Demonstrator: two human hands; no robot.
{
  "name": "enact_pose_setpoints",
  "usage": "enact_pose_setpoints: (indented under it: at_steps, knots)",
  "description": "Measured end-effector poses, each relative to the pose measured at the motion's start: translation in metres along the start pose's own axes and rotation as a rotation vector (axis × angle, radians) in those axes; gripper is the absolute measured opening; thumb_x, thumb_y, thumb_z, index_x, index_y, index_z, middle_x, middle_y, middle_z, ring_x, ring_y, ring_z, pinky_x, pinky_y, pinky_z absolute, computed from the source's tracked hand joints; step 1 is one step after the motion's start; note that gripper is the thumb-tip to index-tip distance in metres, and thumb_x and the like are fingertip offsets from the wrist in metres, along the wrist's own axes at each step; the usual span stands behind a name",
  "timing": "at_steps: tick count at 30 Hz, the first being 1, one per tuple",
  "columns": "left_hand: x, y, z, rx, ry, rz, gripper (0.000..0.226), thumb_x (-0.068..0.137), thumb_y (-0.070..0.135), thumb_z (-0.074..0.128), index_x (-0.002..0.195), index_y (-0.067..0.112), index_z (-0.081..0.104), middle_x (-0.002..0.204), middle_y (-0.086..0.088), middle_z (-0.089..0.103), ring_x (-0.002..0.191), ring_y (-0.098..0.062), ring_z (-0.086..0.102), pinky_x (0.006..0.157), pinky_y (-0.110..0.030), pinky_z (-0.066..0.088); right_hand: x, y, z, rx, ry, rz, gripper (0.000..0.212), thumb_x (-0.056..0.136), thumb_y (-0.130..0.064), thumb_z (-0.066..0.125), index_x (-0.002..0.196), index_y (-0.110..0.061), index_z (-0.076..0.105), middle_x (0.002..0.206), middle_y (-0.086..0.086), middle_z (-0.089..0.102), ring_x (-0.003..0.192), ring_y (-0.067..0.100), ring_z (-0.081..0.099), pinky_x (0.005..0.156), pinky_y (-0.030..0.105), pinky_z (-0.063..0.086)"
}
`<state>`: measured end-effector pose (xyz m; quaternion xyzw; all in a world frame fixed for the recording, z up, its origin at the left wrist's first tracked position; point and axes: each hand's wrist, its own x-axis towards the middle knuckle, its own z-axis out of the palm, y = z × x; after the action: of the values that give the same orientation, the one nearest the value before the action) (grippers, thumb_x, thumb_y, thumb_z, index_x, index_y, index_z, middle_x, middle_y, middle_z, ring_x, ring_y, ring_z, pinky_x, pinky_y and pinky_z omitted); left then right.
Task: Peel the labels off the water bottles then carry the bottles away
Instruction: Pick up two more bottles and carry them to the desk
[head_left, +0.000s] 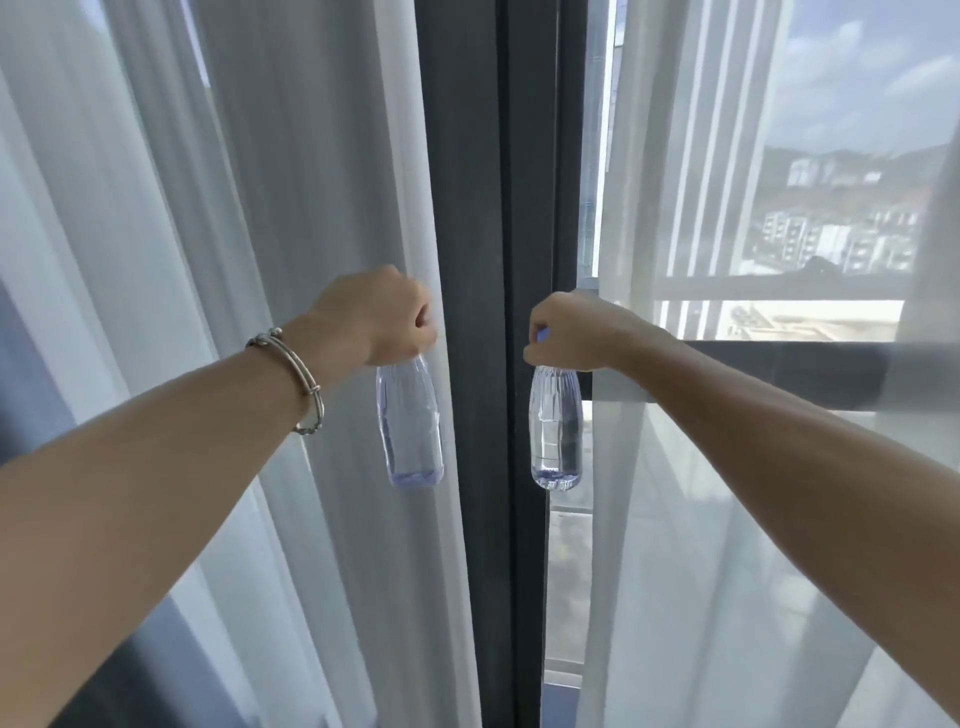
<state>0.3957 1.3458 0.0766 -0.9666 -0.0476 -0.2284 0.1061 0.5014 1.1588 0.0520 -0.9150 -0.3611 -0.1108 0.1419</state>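
Note:
Two clear plastic water bottles hang from my hands in front of a window, and neither shows a label. My left hand (376, 317), with a silver bangle on the wrist, is closed around the neck of the left bottle (410, 426). My right hand (566, 332) grips the right bottle (556, 431) by its top, where a bit of bluish cap shows between the fingers. Both bottles hang upright, side by side, a short gap apart. Both necks are hidden inside my fists.
A dark vertical window frame (498, 208) stands straight ahead between the bottles. Sheer white curtains (260, 208) hang to the left and right. Through the glass on the right I see buildings (831, 234) and sky far below.

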Motion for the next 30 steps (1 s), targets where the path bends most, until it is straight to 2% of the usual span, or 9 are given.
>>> enact_pose_setpoints:
  at_steps: [3, 10, 12, 15, 17, 21, 23, 26, 30]
  knots:
    - [-0.024, -0.026, -0.021, 0.014, -0.002, -0.042, 0.026, 0.091, 0.033, 0.050, 0.072, 0.017, 0.054, 0.072, -0.002, 0.055, 0.074, -0.029, 0.056, 0.067, -0.031, 0.042, 0.003, -0.040, -0.007, -0.012, 0.013, -0.047, 0.015, 0.084, -0.024, 0.059, 0.085, -0.012, 0.066, 0.089, 0.006, 0.064, 0.078, 0.022, 0.063, 0.070, 0.035, 0.054]
    - [-0.109, -0.108, -0.064, 0.155, -0.034, -0.135, 0.027, 0.091, 0.032, 0.047, 0.082, 0.010, 0.059, 0.082, -0.006, 0.059, 0.074, -0.027, 0.056, 0.063, -0.029, 0.038, -0.005, -0.169, -0.001, 0.004, 0.006, -0.147, 0.016, 0.086, -0.025, 0.057, 0.090, -0.012, 0.065, 0.089, 0.003, 0.060, 0.080, 0.022, 0.058, 0.062, 0.028, 0.048]
    - [-0.142, -0.137, -0.077, 0.192, -0.058, -0.184, 0.029, 0.093, 0.035, 0.044, 0.086, 0.011, 0.059, 0.088, -0.007, 0.058, 0.080, -0.028, 0.058, 0.067, -0.030, 0.041, -0.009, -0.214, 0.006, 0.013, 0.004, -0.209, 0.014, 0.085, -0.024, 0.058, 0.086, -0.012, 0.065, 0.090, 0.004, 0.063, 0.083, 0.022, 0.058, 0.070, 0.032, 0.053]
    - [-0.199, -0.184, -0.098, 0.226, -0.098, -0.265, 0.032, 0.095, 0.037, 0.042, 0.090, 0.010, 0.059, 0.092, -0.007, 0.059, 0.083, -0.028, 0.059, 0.071, -0.032, 0.047, -0.018, -0.289, 0.016, 0.024, -0.013, -0.286, 0.014, 0.085, -0.025, 0.061, 0.074, -0.018, 0.058, 0.081, 0.000, 0.060, 0.077, 0.020, 0.059, 0.066, 0.030, 0.051]
    - [-0.239, -0.214, -0.114, 0.238, -0.104, -0.304, 0.032, 0.095, 0.037, 0.042, 0.092, 0.011, 0.060, 0.094, -0.008, 0.059, 0.083, -0.028, 0.060, 0.073, -0.034, 0.050, -0.026, -0.340, 0.025, 0.044, -0.024, -0.337, 0.016, 0.084, -0.027, 0.061, 0.070, -0.022, 0.055, 0.083, -0.002, 0.058, 0.080, 0.021, 0.063, 0.072, 0.033, 0.055]
    - [-0.321, -0.267, -0.144, 0.214, -0.077, -0.393, 0.027, 0.093, 0.034, 0.048, 0.085, 0.011, 0.061, 0.085, -0.003, 0.055, 0.078, -0.026, 0.059, 0.069, -0.033, 0.048, -0.050, -0.437, 0.039, 0.063, -0.034, -0.452, 0.008, 0.084, -0.025, 0.057, 0.080, -0.020, 0.062, 0.087, -0.002, 0.060, 0.083, 0.018, 0.059, 0.072, 0.029, 0.052]
    - [-0.363, -0.289, -0.158, 0.212, -0.066, -0.459, 0.024, 0.092, 0.034, 0.050, 0.081, 0.014, 0.059, 0.080, 0.000, 0.051, 0.080, -0.026, 0.058, 0.066, -0.032, 0.043, -0.060, -0.482, 0.041, 0.090, -0.039, -0.504, 0.015, 0.084, -0.022, 0.056, 0.083, -0.010, 0.065, 0.087, 0.004, 0.064, 0.082, 0.017, 0.056, 0.073, 0.030, 0.052]
    - [-0.422, -0.324, -0.182, 0.239, -0.058, -0.559, 0.023, 0.091, 0.034, 0.052, 0.074, 0.018, 0.056, 0.080, -0.001, 0.057, 0.077, -0.025, 0.057, 0.062, -0.029, 0.038, -0.070, -0.548, 0.040, 0.115, -0.059, -0.589, 0.023, 0.083, -0.014, 0.053, 0.090, 0.002, 0.068, 0.089, 0.016, 0.066, 0.079, 0.020, 0.056, 0.063, 0.027, 0.046]
    - [-0.498, -0.357, -0.214, 0.298, -0.054, -0.695, 0.023, 0.087, 0.031, 0.052, 0.074, 0.013, 0.059, 0.080, -0.005, 0.062, 0.080, -0.030, 0.061, 0.061, -0.029, 0.039, -0.088, -0.636, 0.043, 0.099, -0.056, -0.766, 0.014, 0.083, -0.023, 0.055, 0.074, -0.014, 0.061, 0.079, 0.002, 0.061, 0.079, 0.020, 0.061, 0.068, 0.031, 0.055]
